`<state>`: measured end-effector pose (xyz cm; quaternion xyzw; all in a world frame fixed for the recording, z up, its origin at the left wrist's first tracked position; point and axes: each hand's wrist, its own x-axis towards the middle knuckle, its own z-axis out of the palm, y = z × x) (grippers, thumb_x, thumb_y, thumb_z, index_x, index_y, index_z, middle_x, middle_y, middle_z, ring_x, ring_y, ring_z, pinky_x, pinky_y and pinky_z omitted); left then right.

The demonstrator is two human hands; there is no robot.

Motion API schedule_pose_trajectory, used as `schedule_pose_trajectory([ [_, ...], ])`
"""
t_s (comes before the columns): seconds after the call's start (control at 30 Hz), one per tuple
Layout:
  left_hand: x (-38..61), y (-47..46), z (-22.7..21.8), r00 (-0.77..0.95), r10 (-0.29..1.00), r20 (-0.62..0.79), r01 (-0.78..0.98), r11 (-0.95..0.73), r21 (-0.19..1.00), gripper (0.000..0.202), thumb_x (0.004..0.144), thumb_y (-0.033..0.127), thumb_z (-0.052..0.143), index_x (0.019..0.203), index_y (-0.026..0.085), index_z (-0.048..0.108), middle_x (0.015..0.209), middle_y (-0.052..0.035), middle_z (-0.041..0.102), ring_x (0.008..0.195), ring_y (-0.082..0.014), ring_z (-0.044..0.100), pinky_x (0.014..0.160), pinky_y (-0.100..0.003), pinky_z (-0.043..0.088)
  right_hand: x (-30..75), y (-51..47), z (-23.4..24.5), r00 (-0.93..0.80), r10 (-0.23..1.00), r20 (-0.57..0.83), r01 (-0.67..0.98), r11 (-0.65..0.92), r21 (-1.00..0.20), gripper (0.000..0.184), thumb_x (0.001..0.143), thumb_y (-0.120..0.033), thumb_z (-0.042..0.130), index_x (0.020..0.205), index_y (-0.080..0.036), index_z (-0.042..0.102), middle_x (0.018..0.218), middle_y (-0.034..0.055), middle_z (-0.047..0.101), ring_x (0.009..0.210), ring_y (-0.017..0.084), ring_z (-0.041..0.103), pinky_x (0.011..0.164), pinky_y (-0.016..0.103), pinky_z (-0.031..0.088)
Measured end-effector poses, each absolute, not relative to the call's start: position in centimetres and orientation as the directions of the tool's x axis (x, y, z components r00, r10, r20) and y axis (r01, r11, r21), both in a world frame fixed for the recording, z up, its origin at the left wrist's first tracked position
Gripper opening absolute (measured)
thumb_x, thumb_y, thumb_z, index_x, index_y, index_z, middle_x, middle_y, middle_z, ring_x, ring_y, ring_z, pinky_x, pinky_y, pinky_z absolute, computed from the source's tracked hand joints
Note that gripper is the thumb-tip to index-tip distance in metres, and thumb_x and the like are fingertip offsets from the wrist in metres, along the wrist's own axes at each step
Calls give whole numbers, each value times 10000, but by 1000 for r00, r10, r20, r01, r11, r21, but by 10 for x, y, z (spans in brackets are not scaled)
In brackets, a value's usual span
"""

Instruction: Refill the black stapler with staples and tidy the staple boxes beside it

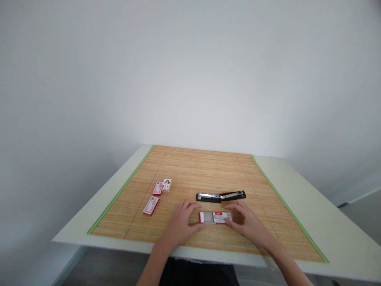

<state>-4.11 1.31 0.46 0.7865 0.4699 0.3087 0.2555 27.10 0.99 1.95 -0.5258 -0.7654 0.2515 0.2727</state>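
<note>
Both hands, left hand [181,222] and right hand [245,222], pinching half-open staple box [215,217] by its ends; possible spill of staples onto mat [208,171] if tray slid too far.

Four staple boxes [151,205], one stapler [220,196], one bamboo mat [208,167], two hands [180,222]
</note>
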Motion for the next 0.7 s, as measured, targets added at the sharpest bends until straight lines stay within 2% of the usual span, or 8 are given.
schedule_pose_trajectory([
  [0.07, -45, 14, 6, 375, 897, 234, 586, -425, 690, 459, 793, 364, 846, 1217, 346, 673, 1241, -5, 639, 1185, -265, 550, 1018, -400, 416, 277, 9, 19, -317, 941, 116, 678, 311, -666, 458, 839, -408, 752, 1271, -285, 662, 1243, 78, 617, 1141, 273, 576, 1003, 418, 469],
  [0.1, -46, 14, 6, 381, 896, 229, 592, -426, 684, 406, 805, 370, 837, 1183, 347, 691, 1213, -2, 648, 1167, -263, 557, 1013, -400, 414, 279, 9, 20, -333, 938, 93, 681, 308, -664, 459, 840, -403, 750, 1274, -281, 666, 1228, 79, 626, 1118, 269, 586, 983, 409, 477],
  [0.2, -43, 16, 7, 392, 894, 218, 613, -431, 662, 319, 823, 393, 824, 1123, 351, 725, 1150, 1, 667, 1123, -263, 574, 994, -411, 403, 276, 10, 23, -379, 924, 50, 670, 312, -674, 338, 874, -379, 714, 1195, -271, 713, 1122, 64, 663, 1019, 244, 612, 902, 366, 492],
  [0.3, -33, 18, 6, 390, 893, 225, 617, -434, 656, 314, 812, 409, 837, 1105, 355, 737, 1138, 4, 677, 1105, -265, 580, 980, -417, 396, 264, 11, 26, -404, 913, 56, 643, 326, -693, 286, 880, -367, 722, 1151, -277, 736, 1080, 49, 678, 982, 229, 616, 862, 338, 486],
  [0.5, -20, 20, 4, 404, 885, 232, 577, -444, 686, 263, 810, 383, 843, 1054, 348, 749, 1101, 17, 689, 1086, -250, 593, 981, -402, 402, 248, 10, 28, -419, 903, 94, 610, 357, -707, 264, 855, -315, 764, 1117, -283, 752, 1064, 32, 688, 995, 222, 618, 876, 319, 468],
  [0.7, -21, 16, 6, 390, 882, 263, 562, -455, 691, 393, 803, 320, 842, 1168, 351, 699, 1162, 17, 692, 1121, -255, 589, 1010, -409, 404, 249, 10, 29, -412, 907, 87, 621, 349, -702, 282, 866, -322, 763, 1147, -296, 752, 1041, 23, 682, 946, 205, 621, 815, 300, 465],
])
